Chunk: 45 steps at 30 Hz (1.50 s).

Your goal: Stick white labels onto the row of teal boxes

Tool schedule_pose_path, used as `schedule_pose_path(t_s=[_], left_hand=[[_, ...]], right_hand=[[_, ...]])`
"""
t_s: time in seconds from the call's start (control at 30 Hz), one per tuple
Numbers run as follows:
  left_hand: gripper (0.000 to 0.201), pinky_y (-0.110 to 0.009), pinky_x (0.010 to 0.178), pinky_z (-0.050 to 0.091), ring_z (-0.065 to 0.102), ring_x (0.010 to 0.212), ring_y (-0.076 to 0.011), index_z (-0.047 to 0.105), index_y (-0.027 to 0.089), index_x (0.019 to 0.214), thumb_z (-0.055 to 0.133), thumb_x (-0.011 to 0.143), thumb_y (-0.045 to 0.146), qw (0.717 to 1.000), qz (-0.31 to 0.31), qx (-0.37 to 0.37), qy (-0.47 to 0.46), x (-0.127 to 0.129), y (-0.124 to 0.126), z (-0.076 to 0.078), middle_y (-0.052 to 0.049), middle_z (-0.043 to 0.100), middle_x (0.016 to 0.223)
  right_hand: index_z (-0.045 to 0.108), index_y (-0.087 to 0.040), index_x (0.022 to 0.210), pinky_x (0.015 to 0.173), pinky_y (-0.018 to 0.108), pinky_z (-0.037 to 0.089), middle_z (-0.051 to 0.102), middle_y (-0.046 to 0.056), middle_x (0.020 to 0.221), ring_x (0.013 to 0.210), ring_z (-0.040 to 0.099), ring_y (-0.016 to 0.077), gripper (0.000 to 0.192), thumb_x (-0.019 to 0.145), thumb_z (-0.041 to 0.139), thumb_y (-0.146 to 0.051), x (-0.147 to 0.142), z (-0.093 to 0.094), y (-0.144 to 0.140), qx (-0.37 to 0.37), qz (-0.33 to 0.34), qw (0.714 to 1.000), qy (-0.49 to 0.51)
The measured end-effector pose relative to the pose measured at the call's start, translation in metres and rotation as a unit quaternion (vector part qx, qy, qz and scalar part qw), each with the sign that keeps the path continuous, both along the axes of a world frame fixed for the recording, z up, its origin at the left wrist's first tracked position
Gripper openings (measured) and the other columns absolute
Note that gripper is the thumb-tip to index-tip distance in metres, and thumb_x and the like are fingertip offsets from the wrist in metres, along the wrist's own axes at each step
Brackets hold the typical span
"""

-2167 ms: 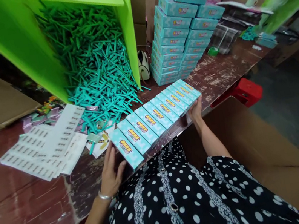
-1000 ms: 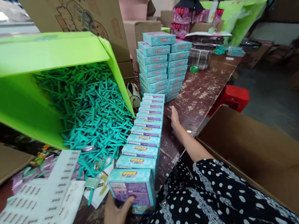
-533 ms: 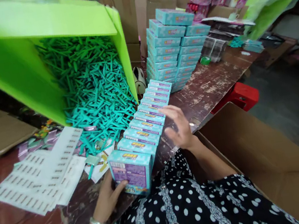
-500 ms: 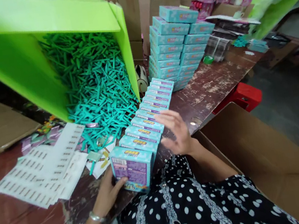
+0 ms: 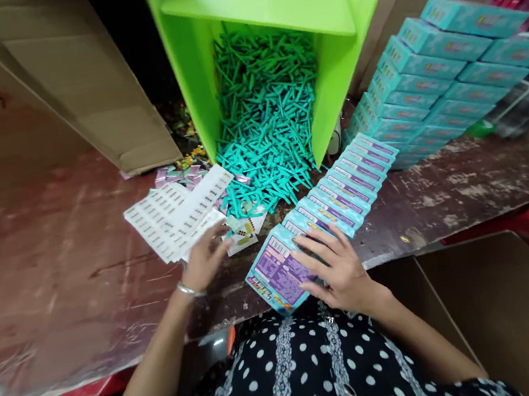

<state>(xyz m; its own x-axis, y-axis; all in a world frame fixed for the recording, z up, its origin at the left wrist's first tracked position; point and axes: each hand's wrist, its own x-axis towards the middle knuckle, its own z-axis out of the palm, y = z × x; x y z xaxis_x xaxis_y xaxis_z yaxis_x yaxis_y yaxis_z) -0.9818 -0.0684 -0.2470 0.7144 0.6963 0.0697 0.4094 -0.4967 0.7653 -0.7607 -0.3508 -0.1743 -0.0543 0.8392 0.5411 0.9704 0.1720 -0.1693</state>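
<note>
Under right hand [image 5: 340, 271], nearest teal box [image 5: 280, 275].

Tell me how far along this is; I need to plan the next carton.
Done: a tall stack of teal boxes. In hand: the right hand rests on the nearest box of a leaning row, while the left hand reaches the label sheets. Left: loose teal sticks fill the green bin.

I see a row of teal boxes [image 5: 339, 189] standing on edge, packed face to face, running from the table's near edge diagonally back to the right. The nearest box [image 5: 279, 271] shows a purple printed panel with a barcode. White label sheets [image 5: 173, 213] (rows of small printed stickers) lie fanned flat to its left.
</note>
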Motion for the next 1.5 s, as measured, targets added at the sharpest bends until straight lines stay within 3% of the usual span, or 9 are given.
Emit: schedule_pose_path(t_s=[0.2,0.37,0.6,0.77,0.87,0.97,1.1,1.23,1.5], left_hand=[[0.069,-0.051,0.104,0.057,0.074,0.115,-0.0363,0.064,0.005,0.134,0.071,0.091,0.059,0.983,0.161,0.085,0.029,-0.001,0.11,0.027,-0.022,0.078,0.119],[0.051,-0.03,0.082,0.058,0.075,0.081,-0.0189,0.071,0.002,0.117,0.078,0.091,0.046,0.986,0.116,0.115,0.031,-0.005,0.118,0.044,-0.005,0.079,0.089],[0.072,-0.043,0.097,0.056,0.071,0.09,-0.0249,0.063,0.017,0.152,0.086,0.086,0.034,0.972,0.09,0.219,-0.006,-0.01,0.037,0.137,-0.005,0.078,0.1],[0.076,-0.038,0.091,0.058,0.07,0.085,-0.025,0.029,0.025,0.174,0.063,0.106,0.031,0.904,-0.155,0.384,-0.105,0.005,-0.083,0.189,-0.006,0.079,0.103],[0.085,-0.039,0.095,0.059,0.074,0.093,-0.0245,0.013,0.029,0.177,0.056,0.106,0.015,0.889,-0.243,0.361,-0.145,0.009,-0.124,0.189,-0.006,0.081,0.11],[0.09,-0.043,0.103,0.06,0.075,0.113,-0.0283,0.021,0.032,0.175,0.073,0.101,0.032,0.913,-0.26,0.27,-0.16,0.008,-0.129,0.177,-0.008,0.08,0.124],[0.096,-0.037,0.088,0.068,0.078,0.103,-0.0257,0.04,0.029,0.169,0.086,0.088,0.053,0.97,-0.2,-0.011,-0.139,0.007,-0.121,0.151,-0.012,0.076,0.137],[0.061,-0.028,0.068,0.069,0.078,0.112,-0.0292,0.07,0.017,0.139,0.086,0.088,0.047,0.951,-0.162,-0.235,-0.122,0.015,-0.135,0.127,-0.018,0.078,0.13],[0.035,-0.019,0.047,0.059,0.07,0.051,-0.0129,0.071,0.016,0.088,0.087,0.085,0.047,0.922,-0.157,-0.316,-0.157,0.03,-0.162,0.113,-0.002,0.074,0.076]], right_hand=[[0.064,-0.019,0.145,0.131,0.064,0.035,0.068,0.014,0.147,0.146,0.055,0.0337,0.044,0.104,0.064,-0.037,0.004,0.011,0.005,0.025,-0.011,0.999,0.021],[0.063,-0.022,0.146,0.125,0.068,0.04,0.07,0.014,0.146,0.145,0.057,0.0362,0.044,0.104,0.065,-0.035,0.014,0.015,0.004,0.04,-0.034,0.998,0.031],[0.057,-0.024,0.155,0.122,0.062,0.05,0.07,0.013,0.147,0.142,0.061,0.0356,0.055,0.102,0.069,-0.027,0.015,0.083,0.008,0.114,-0.041,0.992,-0.025],[0.066,-0.024,0.144,0.124,0.056,0.049,0.072,0.01,0.144,0.143,0.062,0.0358,0.047,0.102,0.073,-0.043,-0.044,0.129,0.0,0.129,-0.034,0.986,-0.104],[0.073,-0.017,0.125,0.108,0.051,0.059,0.082,0.011,0.113,0.105,0.077,0.0297,0.025,0.105,0.069,-0.031,-0.056,0.127,-0.014,0.094,-0.042,0.988,-0.119],[0.073,-0.015,0.105,0.077,0.038,0.061,0.079,0.006,0.086,0.074,0.072,0.0203,0.011,0.107,0.063,-0.019,-0.044,0.112,-0.04,0.043,-0.074,0.993,-0.081],[0.071,-0.019,0.102,0.077,0.033,0.057,0.08,0.004,0.093,0.084,0.075,0.0186,0.011,0.108,0.064,-0.025,-0.025,0.085,-0.076,0.008,-0.137,0.988,0.073],[0.072,-0.02,0.101,0.077,0.031,0.055,0.08,0.002,0.094,0.084,0.076,0.0178,0.011,0.107,0.067,-0.028,-0.024,0.06,-0.093,-0.052,-0.167,0.972,0.158],[0.073,-0.021,0.102,0.079,0.031,0.054,0.08,0.002,0.097,0.088,0.075,0.0187,0.009,0.105,0.07,-0.029,-0.033,0.045,-0.093,-0.086,-0.165,0.962,0.2]])
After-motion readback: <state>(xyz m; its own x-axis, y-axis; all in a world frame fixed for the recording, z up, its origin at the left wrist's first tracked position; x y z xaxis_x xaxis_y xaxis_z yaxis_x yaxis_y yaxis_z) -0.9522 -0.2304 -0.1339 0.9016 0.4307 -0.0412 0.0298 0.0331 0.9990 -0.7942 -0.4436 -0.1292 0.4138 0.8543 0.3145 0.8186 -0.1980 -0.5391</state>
